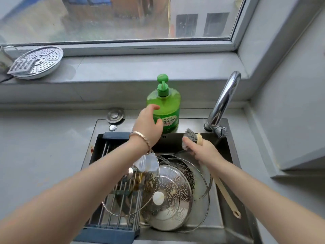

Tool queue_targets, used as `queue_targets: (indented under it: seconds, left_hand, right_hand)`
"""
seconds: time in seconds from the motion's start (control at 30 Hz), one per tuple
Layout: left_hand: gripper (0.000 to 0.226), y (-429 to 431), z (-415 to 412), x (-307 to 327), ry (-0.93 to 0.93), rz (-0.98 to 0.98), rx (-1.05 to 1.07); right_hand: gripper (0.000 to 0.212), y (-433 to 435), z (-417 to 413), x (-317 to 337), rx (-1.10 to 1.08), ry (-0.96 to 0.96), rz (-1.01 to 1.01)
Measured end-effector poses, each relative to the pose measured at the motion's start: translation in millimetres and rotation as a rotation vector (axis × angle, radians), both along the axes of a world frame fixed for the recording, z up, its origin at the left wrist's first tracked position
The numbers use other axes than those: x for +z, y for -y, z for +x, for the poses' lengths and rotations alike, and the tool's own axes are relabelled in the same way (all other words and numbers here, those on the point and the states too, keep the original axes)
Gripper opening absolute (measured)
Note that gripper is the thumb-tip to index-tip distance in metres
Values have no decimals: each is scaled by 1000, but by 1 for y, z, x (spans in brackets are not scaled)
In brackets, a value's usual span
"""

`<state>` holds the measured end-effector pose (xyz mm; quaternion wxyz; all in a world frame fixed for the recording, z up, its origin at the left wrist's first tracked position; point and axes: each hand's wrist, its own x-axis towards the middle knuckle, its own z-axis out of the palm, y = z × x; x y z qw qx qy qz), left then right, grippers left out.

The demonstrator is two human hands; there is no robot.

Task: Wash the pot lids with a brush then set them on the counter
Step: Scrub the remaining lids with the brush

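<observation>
The left hand [148, 124] spreads its fingers by the soap bottle [164, 104]. The right hand [202, 150] grips the brush [189, 136] over lids [168, 196] in the sink [226, 226], below a window [123, 18].

- Left arm: bare, extended forward from the lower left. The wrist is banded by a rose-gold bracelet [140, 138].
- Left hand [148, 124]: raised, its back turned to the camera. The fingers are loosely spread and slightly curved.
- Right arm: bare, extended forward from the lower right and set lower than the left.
- Right hand [199, 151]: the fingers are curled round the neck of a dish brush [226, 196], just below its bristle head.
- The two hands are seen apart.
</observation>
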<state>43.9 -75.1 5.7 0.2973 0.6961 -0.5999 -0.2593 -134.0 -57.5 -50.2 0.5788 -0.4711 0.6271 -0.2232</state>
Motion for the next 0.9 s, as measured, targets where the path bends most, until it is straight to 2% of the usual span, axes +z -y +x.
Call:
queue_targets:
  seconds: [0.07, 0.13, 0.23, 0.3, 0.37, 0.7, 0.9]
  left_hand:
    - [40, 34, -5, 22, 63, -128, -35]
    - [40, 70, -7, 39, 113, -163, -55]
    - [36, 115, -3, 47, 231, -56, -165]
    - [31, 130, -2, 47, 336, 70, -242]
    - [39, 138, -2, 44, 384, 158, -268]
    - [32, 145, 6, 28, 205, 137, -309]
    - [32, 148, 6, 15, 212, 152, -324]
  right_hand:
    - [34, 13, 14, 14, -63, 87, 11]
    - [44, 26, 28, 20, -123, 219, 72]
    - [58, 43, 47, 27, -229, 393, 220]
    - [58, 53, 57, 28, -304, 450, 273]
    - [53, 63, 65, 26, -331, 469, 286]
    - [49, 83, 82, 22, -281, 705, 408]
    - [49, 88, 85, 24, -260, 698, 400]
